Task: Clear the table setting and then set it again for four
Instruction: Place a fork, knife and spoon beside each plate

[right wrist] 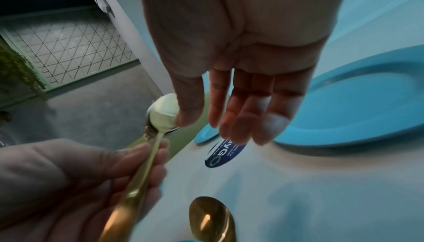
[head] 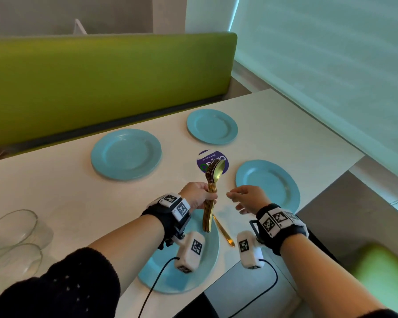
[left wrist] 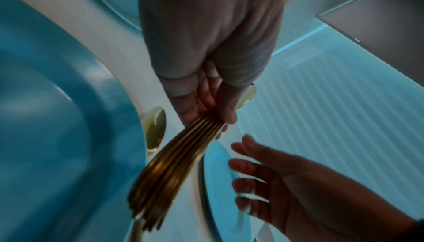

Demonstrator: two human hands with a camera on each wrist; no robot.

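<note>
My left hand (head: 199, 195) grips a bundle of gold spoons (head: 210, 191) upright by the handles, bowls up, above the white table (head: 55, 191). The same bundle (left wrist: 169, 160) fans out below my left hand (left wrist: 206, 90) in the left wrist view. My right hand (head: 246, 198) hovers just right of the bundle, fingers relaxed and holding nothing; its fingers (right wrist: 247, 111) are near the spoon bowls (right wrist: 164, 113). One gold spoon (head: 224, 232) lies on the table right of the near blue plate (head: 207, 260). Three more blue plates (head: 125, 154) (head: 211, 126) (head: 268, 182) sit around.
Two clear glass bowls (head: 12, 228) stand at the table's left edge. A round purple sticker (head: 205, 157) marks the table's middle. A green bench back (head: 101, 83) runs behind the table, and a window blind (head: 331, 65) is on the right.
</note>
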